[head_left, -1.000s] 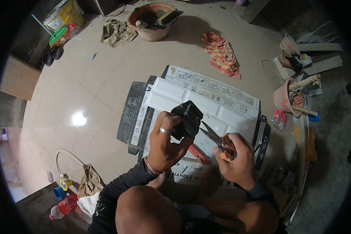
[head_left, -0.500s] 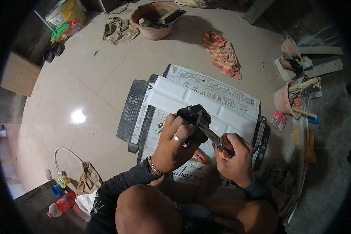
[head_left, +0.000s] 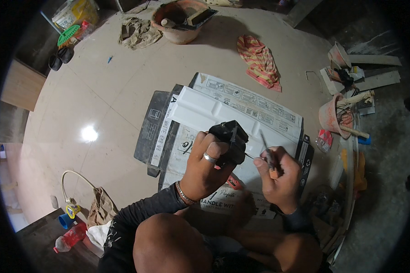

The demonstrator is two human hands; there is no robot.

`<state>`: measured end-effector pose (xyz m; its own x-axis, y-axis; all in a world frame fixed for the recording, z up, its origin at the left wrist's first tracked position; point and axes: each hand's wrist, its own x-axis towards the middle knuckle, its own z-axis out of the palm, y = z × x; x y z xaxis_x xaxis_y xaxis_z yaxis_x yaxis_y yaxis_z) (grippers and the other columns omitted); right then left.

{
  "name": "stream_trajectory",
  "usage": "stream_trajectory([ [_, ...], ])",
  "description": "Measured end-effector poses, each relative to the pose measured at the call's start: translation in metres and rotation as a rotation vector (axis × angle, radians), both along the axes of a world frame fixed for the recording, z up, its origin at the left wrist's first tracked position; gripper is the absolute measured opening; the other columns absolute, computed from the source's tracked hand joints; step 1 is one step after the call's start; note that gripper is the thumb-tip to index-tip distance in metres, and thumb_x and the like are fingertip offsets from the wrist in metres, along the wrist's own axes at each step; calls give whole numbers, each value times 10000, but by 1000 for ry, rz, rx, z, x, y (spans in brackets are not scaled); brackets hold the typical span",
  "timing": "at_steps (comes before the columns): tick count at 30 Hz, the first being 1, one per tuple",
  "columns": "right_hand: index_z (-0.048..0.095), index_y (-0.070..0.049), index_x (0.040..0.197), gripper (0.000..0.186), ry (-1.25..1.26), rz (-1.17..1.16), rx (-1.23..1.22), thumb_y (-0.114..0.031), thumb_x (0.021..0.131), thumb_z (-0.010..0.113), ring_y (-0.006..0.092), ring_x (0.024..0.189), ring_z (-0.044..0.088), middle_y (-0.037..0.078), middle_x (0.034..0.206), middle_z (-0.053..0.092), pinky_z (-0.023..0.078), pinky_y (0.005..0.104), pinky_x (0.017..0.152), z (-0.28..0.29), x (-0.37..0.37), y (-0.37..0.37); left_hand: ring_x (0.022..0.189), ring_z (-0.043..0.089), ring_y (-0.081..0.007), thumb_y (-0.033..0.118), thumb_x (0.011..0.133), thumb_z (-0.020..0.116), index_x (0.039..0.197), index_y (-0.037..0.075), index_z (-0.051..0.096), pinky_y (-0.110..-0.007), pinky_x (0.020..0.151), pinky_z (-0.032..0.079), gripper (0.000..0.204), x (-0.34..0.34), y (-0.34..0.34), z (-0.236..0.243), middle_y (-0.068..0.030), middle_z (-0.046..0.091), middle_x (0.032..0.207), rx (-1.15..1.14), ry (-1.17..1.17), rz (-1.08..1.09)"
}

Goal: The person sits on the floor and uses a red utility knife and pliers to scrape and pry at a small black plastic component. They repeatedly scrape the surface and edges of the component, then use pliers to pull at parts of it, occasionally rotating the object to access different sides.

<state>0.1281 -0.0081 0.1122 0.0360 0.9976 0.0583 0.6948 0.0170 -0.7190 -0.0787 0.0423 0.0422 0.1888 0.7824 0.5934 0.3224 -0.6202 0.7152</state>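
Observation:
My left hand point(head_left: 204, 166) is closed around a small black open-sided box point(head_left: 230, 136), tilted above the white panel. In my right hand point(head_left: 280, 179) is an orange-handled metal tool that looks like pliers point(head_left: 269, 159), its slim end pointing up, apart from the box. A thin wire-like piece point(head_left: 249, 156) shows between my right thumb and the box; whether the thumb pinches it I cannot tell. Beneath my hands lie a long white ridged panel point(head_left: 200, 104) and flattened printed cardboard point(head_left: 273, 109). A red cutter-like tool point(head_left: 234, 182) lies on the cardboard, partly hidden by my left hand.
A mortar-stained basin point(head_left: 180, 35) with tools stands at the far side, near a crumpled striped cloth point(head_left: 259, 61). At the right are a bucket point(head_left: 330, 113) with tools and wood strips point(head_left: 378, 82). A red bottle point(head_left: 70, 237) lies at the lower left.
My right hand has moved slightly right and turned. The pliers' jaws, which were at the black box, now point up away from it. My left hand keeps its hold.

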Motion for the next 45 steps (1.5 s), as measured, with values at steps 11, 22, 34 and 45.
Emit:
stream_trajectory([
  [11,619,-2,945,227,-30,129,-12,-134,872,789,415,732,715,178,818,694,555,460,674,0,-7,-3,837,582,-308,-16,686,921,1111,98,673,-436,754,494,505,-1,0,0,-77,599,870,93,-16,82],
  [22,546,13,818,305,-18,77,-81,-122,914,802,277,558,572,140,672,596,476,387,592,11,-18,-10,933,564,-271,-2,699,811,1216,144,724,-552,1063,353,544,-8,-7,-7,2,623,932,173,159,155],
  [34,569,25,832,265,-59,81,-74,-111,936,772,329,556,570,161,661,604,474,396,602,-7,-16,-13,1023,544,-249,-4,719,763,1241,145,721,-498,994,312,545,-5,-11,-9,10,676,1066,107,263,181],
  [45,547,16,831,303,-11,47,-99,-135,952,781,259,522,487,129,620,547,438,379,571,-16,-15,-8,1008,528,-265,-3,712,761,1313,142,706,-510,967,324,621,-2,-12,-8,-1,663,1132,49,357,143],
])
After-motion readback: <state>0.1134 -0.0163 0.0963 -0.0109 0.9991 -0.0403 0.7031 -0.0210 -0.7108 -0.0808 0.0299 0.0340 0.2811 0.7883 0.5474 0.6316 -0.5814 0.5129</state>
